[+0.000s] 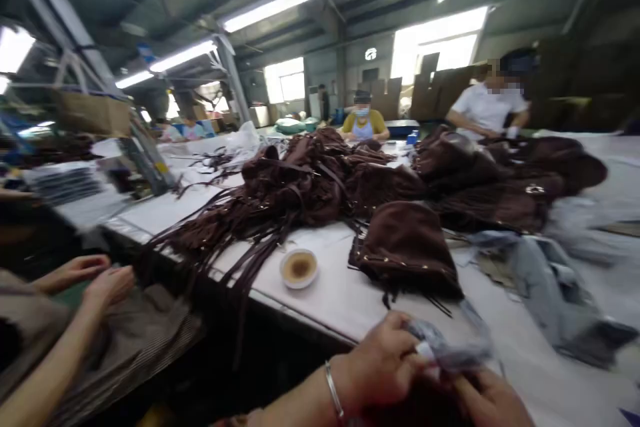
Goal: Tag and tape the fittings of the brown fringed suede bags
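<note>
Low in the head view, my left hand, with a silver bangle at the wrist, is closed on one side of a clear plastic wrap. My right hand pinches the same plastic from the other side, its fingers partly cut off by the frame's lower edge. Between and below the hands lies dark brown material, mostly hidden. Just beyond them on the white table rests a dark brown bag with small metal studs and fringe.
A round bowl with brown contents stands near the table edge. Behind it spreads a heap of brown bags and straps. Grey plastic packaging lies at the right. Another person's hands are at the left; two people are across the table.
</note>
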Demonstrator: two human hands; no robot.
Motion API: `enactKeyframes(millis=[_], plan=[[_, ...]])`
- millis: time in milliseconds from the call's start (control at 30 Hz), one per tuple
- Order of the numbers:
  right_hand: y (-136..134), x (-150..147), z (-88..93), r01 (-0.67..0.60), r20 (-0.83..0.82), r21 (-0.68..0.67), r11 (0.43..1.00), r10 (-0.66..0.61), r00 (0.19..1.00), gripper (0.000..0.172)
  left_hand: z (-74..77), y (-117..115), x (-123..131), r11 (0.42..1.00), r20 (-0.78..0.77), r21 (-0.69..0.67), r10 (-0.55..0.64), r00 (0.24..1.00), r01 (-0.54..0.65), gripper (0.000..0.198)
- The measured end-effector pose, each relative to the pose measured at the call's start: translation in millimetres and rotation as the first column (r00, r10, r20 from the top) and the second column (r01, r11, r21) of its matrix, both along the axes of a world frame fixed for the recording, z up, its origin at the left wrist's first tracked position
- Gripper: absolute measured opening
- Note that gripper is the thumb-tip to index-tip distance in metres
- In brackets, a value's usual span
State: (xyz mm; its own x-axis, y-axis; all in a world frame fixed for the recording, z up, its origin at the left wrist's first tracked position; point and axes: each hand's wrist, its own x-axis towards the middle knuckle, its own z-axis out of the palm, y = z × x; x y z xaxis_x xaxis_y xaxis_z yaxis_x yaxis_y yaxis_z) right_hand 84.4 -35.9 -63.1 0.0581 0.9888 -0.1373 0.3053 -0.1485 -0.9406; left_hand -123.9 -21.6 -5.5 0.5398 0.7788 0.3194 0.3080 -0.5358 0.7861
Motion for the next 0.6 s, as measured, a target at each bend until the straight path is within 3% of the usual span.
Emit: enactKeyframes(millis=[67, 133, 200, 267, 333, 433, 533, 600], plan=[[-11.2, 2.9, 12.9, -0.039, -0.261, -0.107, 0.993, 0.010, 0.965, 0.037, -6.1, 3.6, -2.9, 0.995, 0.020, 0.070, 0.065, 0.998, -0.067, 0.018], [-15.0, -5.4, 23.6, -0.041, -0.518, -0.137, 0.990, -0.036, 0.854, 0.043, -12.3, 5.6, -1.2, 0.988, 0.016, 0.100, 0.120, 0.993, -0.121, 0.019], [-14.0, -12.6, 29.1, -0.021, -0.607, -0.173, 0.985, -0.090, 0.790, 0.048, -17.3, 6.6, 2.9, 0.986, -0.033, 0.151, 0.077, 0.996, -0.072, 0.020], [-9.4, -10.1, 28.9, 0.025, -0.550, -0.221, 0.975, -0.146, 0.822, 0.055, -19.8, 9.3, 5.0, 0.973, -0.113, 0.225, -0.024, 0.993, 0.049, 0.021], [-0.3, 4.4, 25.4, 0.084, -0.425, -0.236, 0.968, -0.180, 0.887, 0.061, -19.4, 16.4, 2.0, 0.953, -0.166, 0.290, -0.037, 0.985, 0.085, 0.022], [25.3, 39.4, 21.1, 0.132, -0.270, -0.143, 0.981, -0.167, 0.948, 0.063, -17.4, 36.5, -10.3, 0.930, -0.134, 0.345, 0.186, 0.973, -0.130, 0.018], [62.0, 68.8, 20.4, 0.208, -0.185, -0.011, 0.978, -0.207, 0.961, 0.060, -19.7, 60.6, -21.6, 0.851, -0.093, 0.380, 0.424, 0.901, -0.362, 0.018], [85.9, 78.0, 18.7, 0.196, -0.198, 0.026, 0.980, -0.187, 0.962, 0.060, -25.0, 72.5, -24.5, 0.805, -0.093, 0.395, 0.514, 0.853, -0.442, 0.018]])
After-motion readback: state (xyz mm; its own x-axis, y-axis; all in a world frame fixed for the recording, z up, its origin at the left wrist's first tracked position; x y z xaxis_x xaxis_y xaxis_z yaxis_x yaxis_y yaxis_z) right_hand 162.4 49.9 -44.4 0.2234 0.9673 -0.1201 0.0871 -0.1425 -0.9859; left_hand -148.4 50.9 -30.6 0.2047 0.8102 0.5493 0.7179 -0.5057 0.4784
